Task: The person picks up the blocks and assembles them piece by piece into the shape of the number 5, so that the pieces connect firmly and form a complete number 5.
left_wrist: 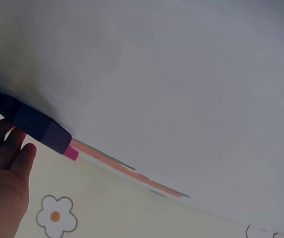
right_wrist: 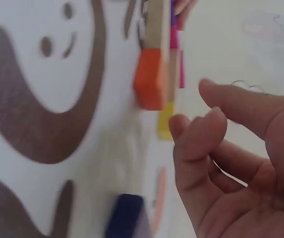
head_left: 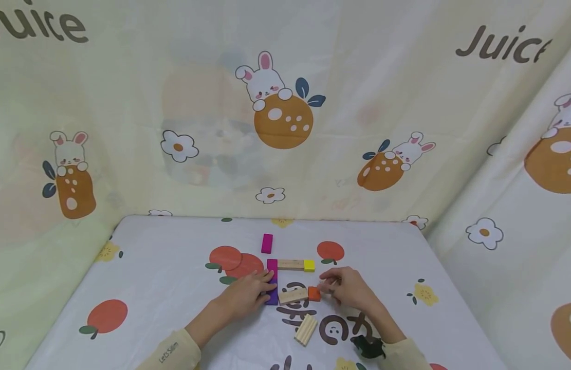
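Head view: the left hand (head_left: 248,294), its fingers extended and spread, rests on a row formed by a magenta block (head_left: 272,266) and a purple block (head_left: 272,297) on the table (head_left: 165,288). Two wooden strips (head_left: 293,296) extend from this row, one ending at a yellow block (head_left: 309,265), the other at an orange block (head_left: 314,294). The right hand (head_left: 351,289) is beside the orange block.

Left wrist view: fingertips lie along the purple block's side.

Right wrist view: thumb and bent fingers stand apart, holding nothing; a dark blue block (right_wrist: 126,218) lies nearby.
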Motion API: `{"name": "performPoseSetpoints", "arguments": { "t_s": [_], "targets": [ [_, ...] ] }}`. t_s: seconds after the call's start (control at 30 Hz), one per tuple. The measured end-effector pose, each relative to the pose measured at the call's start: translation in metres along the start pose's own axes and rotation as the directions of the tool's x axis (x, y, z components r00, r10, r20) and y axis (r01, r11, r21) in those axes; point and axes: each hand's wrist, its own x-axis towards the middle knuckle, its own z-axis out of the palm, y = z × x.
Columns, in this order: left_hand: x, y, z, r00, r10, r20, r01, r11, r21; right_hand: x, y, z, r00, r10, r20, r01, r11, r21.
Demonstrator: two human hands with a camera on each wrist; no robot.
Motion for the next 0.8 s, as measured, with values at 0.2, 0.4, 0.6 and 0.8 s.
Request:
{"name": "performPoseSetpoints", "arguments": {
  "t_s": [0.2, 0.4, 0.6, 0.8],
  "targets": [
    [0.001, 0.000, 0.001, 1.000, 0.003, -0.004, -0.002, 1.000, 0.005, -0.020, -0.005, 0.003, 0.999, 0.003, -0.037, -0.001, 0.998, 0.056],
    [0.000, 0.001, 0.000, 1.000, 0.008, -0.004, -0.008, 1.000, -0.001, -0.050, 0.006, 0.018, 0.999, 0.035, -0.019, -0.032, 0.989, 0.148],
    [-0.001, 0.001, -0.001, 1.000, 0.007, -0.004, -0.007, 1.000, -0.006, -0.078, 0.010, 0.049, 0.979, 0.205, -0.015, -0.197, 0.956, 0.218],
    [-0.002, 0.004, -0.003, 1.000, -0.007, 0.003, 0.007, 1.000, -0.013, -0.091, 0.003, 0.070, 0.953, 0.289, -0.090, -0.257, 0.930, 0.262]
  ]
}}
